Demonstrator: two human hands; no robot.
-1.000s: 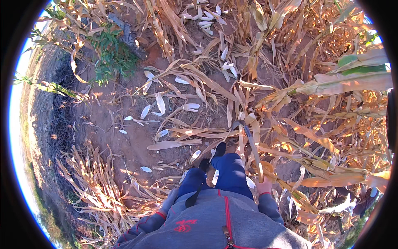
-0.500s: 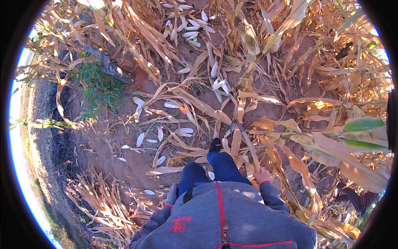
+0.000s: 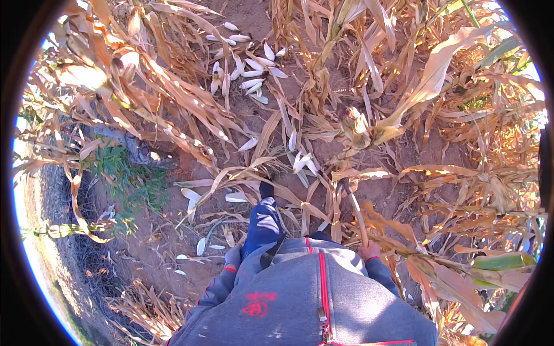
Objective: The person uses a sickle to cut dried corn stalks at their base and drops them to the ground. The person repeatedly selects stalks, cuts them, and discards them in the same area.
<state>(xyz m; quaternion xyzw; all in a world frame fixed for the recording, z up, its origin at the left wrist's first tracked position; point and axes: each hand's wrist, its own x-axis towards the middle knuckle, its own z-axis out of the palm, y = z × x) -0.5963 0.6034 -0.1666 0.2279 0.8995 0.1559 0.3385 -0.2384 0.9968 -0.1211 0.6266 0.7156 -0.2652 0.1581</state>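
Note:
My right hand [image 3: 368, 251] is closed round the wooden handle of a sickle [image 3: 358, 216]. The sickle points forward, its dark metal head down among dry leaves. Beside my left thigh hangs my left hand [image 3: 234, 255], apparently in a grey glove; its fingers are too small to make out. Nothing shows in it. Pale husked corn cobs [image 3: 251, 74] lie in a loose heap on the ground ahead. White husk pieces [image 3: 302, 163] are scattered nearer to my feet. My left foot [image 3: 266, 189] is stepped forward onto dry leaves.
Dry standing corn stalks [image 3: 346, 130] rise ahead and to the right, with a leaning, partly green stalk [image 3: 502, 262] at my right. A green weed [image 3: 130, 179] grows at the left. Cut dry stalks [image 3: 144, 308] lie at the lower left. Bare reddish soil [image 3: 156, 248] shows between them.
I have stepped forward, my left foot now leading instead of the right. The cob heap and husks sit closer. The sickle has moved along in my right hand.

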